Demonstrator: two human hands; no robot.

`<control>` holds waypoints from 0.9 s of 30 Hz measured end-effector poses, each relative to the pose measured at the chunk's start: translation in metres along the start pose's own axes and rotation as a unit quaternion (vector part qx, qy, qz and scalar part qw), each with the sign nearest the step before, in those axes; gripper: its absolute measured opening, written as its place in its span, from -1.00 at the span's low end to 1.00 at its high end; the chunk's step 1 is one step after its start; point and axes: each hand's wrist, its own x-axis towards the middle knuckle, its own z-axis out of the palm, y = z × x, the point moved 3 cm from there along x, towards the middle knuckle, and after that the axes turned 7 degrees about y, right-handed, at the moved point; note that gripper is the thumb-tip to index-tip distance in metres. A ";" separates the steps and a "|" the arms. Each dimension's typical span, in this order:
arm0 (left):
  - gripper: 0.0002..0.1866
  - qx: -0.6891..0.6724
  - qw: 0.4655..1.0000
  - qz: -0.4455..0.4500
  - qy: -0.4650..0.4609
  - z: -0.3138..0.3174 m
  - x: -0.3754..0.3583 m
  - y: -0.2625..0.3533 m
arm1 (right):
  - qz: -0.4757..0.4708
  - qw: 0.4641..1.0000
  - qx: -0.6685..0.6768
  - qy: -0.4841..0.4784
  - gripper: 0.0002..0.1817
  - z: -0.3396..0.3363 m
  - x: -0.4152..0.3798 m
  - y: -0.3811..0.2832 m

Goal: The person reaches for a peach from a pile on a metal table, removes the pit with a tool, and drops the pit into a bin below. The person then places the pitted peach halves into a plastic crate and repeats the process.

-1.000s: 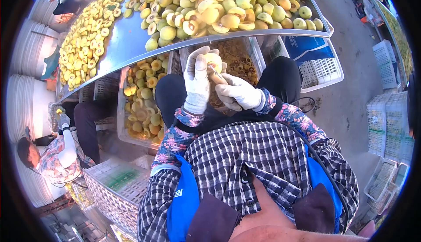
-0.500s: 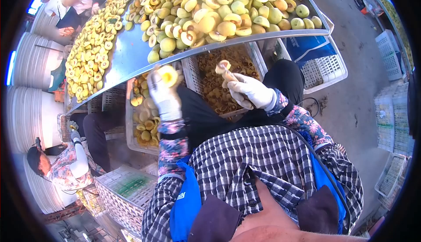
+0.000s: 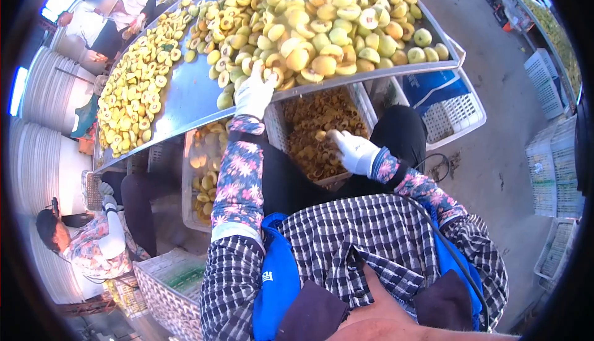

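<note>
A heap of yellow-green peach halves (image 3: 322, 38), some with brown centres, covers the metal table (image 3: 192, 81). My left hand (image 3: 253, 95), in a white glove, reaches over the table's near edge, its fingers apart at the heap's front and touching the fruit. My right hand (image 3: 359, 153), also gloved, is closed above a crate of brown scraps (image 3: 318, 112). A small tan piece (image 3: 320, 135) shows at its fingertips, seemingly the end of a short tool; the rest is hidden. Left of my legs, a crate (image 3: 187, 186) holds more peach halves.
A white crate (image 3: 467, 113) with a blue bag (image 3: 436, 84) stands under the table's right side. A co-worker (image 3: 102, 242) sits at left, and others are at the upper left. Stacked crates (image 3: 547, 161) line the right. A lidded crate (image 3: 170, 279) stands at lower left.
My left hand has moved up from above the left crate to the heap, and the peach half it held is gone from it. My right hand has lowered over the scraps, its tool turned downward.
</note>
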 end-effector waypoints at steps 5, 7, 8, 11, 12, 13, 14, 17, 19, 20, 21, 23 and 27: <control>-0.56 0.006 1.000 0.013 -0.015 0.048 0.024 -0.006 | -0.170 0.976 -0.068 0.114 -0.70 0.026 -0.010 0.021; -0.49 -0.049 0.999 -0.006 0.005 0.027 0.014 0.002 | -0.113 0.989 -0.011 0.089 -0.54 0.010 -0.005 0.007; -0.42 -0.099 0.992 -0.073 0.004 0.028 0.014 -0.005 | -0.063 0.994 0.036 0.081 -0.48 -0.006 -0.005 -0.007; -0.53 -0.182 0.975 -0.052 0.113 0.036 0.010 -0.022 | 0.024 0.999 -0.036 -0.011 -0.41 -0.025 0.000 -0.012; -0.57 -0.393 0.899 -0.175 0.075 0.037 0.007 -0.026 | 0.024 0.999 -0.039 -0.013 -0.41 -0.026 0.001 -0.010; -0.61 -0.577 0.762 -0.291 0.032 0.040 0.000 -0.030 | -0.011 0.998 -0.011 0.066 -0.39 -0.030 0.003 -0.009; -0.68 -0.682 0.672 -0.285 0.042 0.020 -0.012 -0.012 | -0.044 0.989 0.019 0.139 -0.37 -0.034 0.002 -0.009; -0.63 -0.842 0.501 -0.195 -0.048 0.002 -0.046 0.009 | -0.097 0.961 0.091 0.243 -0.68 -0.056 0.017 -0.027; -0.59 -0.876 0.442 -0.181 -0.069 -0.008 -0.054 0.030 | -0.110 0.956 0.111 0.247 -0.71 -0.073 0.026 -0.050; -0.53 -0.883 0.421 -0.191 -0.078 -0.011 -0.059 0.039 | -0.159 0.954 0.061 0.246 -0.70 -0.071 0.032 -0.050; -0.56 -0.868 0.448 -0.201 -0.071 -0.017 -0.066 0.049 | -0.123 0.960 0.070 0.240 -0.69 -0.077 0.034 -0.062; -0.56 -0.888 0.398 -0.214 -0.088 -0.029 -0.070 0.064 | -0.089 0.966 0.075 0.233 -0.68 -0.081 0.039 -0.077; -0.48 -0.897 0.370 -0.228 -0.084 -0.025 -0.075 0.074 | -0.130 0.949 0.009 0.288 -0.65 -0.075 0.045 -0.079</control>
